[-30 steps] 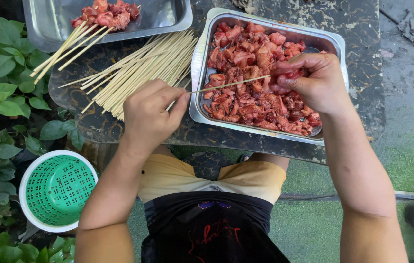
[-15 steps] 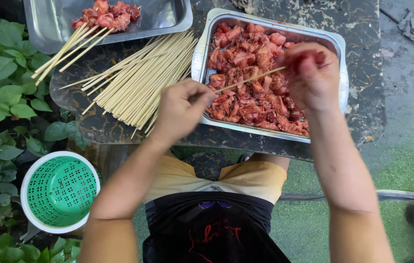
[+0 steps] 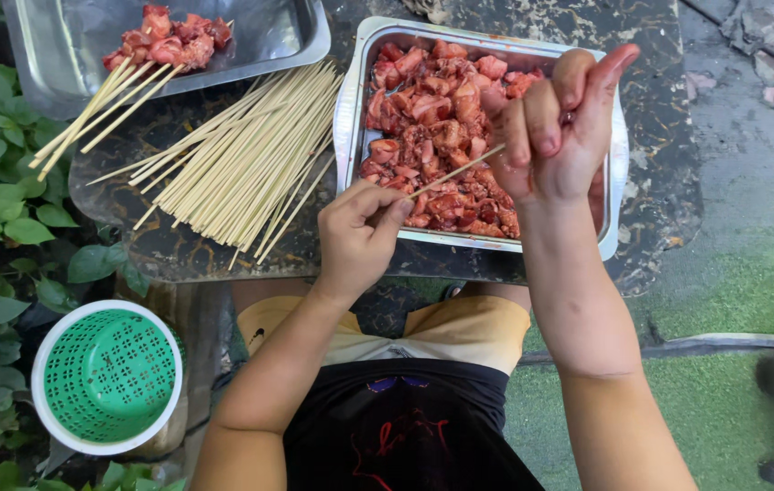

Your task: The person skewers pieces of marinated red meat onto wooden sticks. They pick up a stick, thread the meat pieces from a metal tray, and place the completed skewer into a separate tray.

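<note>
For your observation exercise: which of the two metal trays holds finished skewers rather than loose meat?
The far-left tray: its meat sits threaded on sticks. The tray by the hands holds loose chunks.

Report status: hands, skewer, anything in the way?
Left hand pinching thin bamboo skewer; right hand at its far end, over metal tray of raw red meat chunks. Nothing blocking.

Soft even daylight, sharp pic, faint glare on metal trays (image 3: 351,109).
</note>
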